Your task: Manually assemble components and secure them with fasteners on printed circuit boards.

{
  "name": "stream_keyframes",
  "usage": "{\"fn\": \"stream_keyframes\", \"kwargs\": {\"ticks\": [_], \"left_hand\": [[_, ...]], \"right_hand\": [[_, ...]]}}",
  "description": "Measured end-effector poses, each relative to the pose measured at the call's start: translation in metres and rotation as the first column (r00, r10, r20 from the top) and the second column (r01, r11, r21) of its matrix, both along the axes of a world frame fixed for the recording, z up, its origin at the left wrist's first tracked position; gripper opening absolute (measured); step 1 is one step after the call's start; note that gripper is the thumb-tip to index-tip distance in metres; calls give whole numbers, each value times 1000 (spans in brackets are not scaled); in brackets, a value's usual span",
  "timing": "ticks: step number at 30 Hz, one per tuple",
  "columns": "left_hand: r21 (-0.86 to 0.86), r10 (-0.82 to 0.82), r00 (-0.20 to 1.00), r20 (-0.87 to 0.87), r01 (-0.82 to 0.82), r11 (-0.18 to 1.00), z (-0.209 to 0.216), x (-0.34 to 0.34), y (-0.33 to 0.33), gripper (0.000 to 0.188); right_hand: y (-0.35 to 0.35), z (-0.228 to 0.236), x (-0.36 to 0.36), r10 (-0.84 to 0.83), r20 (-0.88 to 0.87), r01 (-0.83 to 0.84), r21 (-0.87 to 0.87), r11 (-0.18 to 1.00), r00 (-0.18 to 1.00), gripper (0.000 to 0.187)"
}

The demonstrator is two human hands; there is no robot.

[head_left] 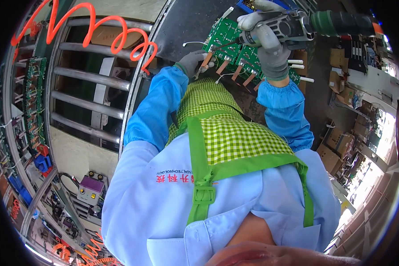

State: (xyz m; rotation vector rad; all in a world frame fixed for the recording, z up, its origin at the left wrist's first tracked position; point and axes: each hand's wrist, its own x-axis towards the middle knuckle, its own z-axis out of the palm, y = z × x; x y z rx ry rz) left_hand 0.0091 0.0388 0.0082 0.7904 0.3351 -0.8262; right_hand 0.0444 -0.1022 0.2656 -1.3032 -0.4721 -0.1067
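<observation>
Green circuit boards (221, 34) lie at the top centre, with several flat copper strips along their near edge. My left hand (191, 63), in a grey glove, has its fingers closed at the leftmost copper strip (207, 59). My right hand (271, 51), also gloved, is wrapped round a power screwdriver (283, 27) with a dark and silver body. The screwdriver lies sideways, its thin bit pointing left to the board end of that same strip. Whether the bit touches a screw there is too small to tell. White leads stick out beside the boards.
A blue bin (243, 6) of small brass-coloured parts stands beyond the boards. An orange coiled hose (119, 26) hangs over a metal roller conveyor (91, 80) on the left. Further left are racked circuit boards (35, 97) and a purple-topped control box (91, 189). Cardboard boxes (337, 142) stand at right.
</observation>
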Motion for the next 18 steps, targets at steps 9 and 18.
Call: {"fn": "stream_keyframes", "kwargs": {"ticks": [9, 18], "left_hand": [[-21, 9, 999, 30, -8, 1000, 4, 3, -1, 31], [79, 47, 994, 94, -54, 995, 3, -1, -2, 29]], "right_hand": [[-18, -17, 19, 272, -63, -259, 158, 953, 960, 53], [-25, -37, 15, -45, 271, 179, -495, 850, 962, 43]]}}
